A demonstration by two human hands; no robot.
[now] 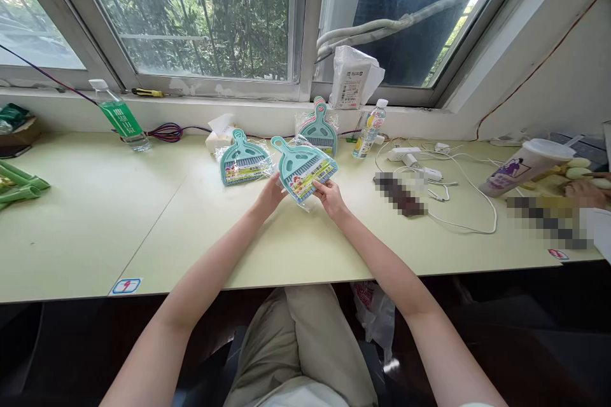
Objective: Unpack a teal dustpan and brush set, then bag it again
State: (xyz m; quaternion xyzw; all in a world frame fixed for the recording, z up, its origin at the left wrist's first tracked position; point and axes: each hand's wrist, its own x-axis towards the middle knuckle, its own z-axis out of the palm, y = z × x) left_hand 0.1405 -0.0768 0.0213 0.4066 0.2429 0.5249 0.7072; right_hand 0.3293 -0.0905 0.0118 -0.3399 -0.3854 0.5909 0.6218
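Note:
A teal dustpan and brush set in clear plastic (304, 167) is held up over the table, tilted, between both hands. My left hand (271, 195) grips its lower left edge, fingers partly hidden behind it. At its lower right, my right hand (330, 197) pinches the wrap with the thumb in front. Another wrapped dustpan set (244, 159) lies just left of the held one. Behind it, several similar sets in a stack (319, 129) lean near the wall, with a pinkish one among the teal.
Bottles stand left (121, 117) and right (370, 129). A tissue pack (222, 132), chargers with white cables (429, 173), a blurred dark object (401, 194) and a tilted cup (525, 167) are on the table (191, 229). Another person's hand (586, 193) shows at far right.

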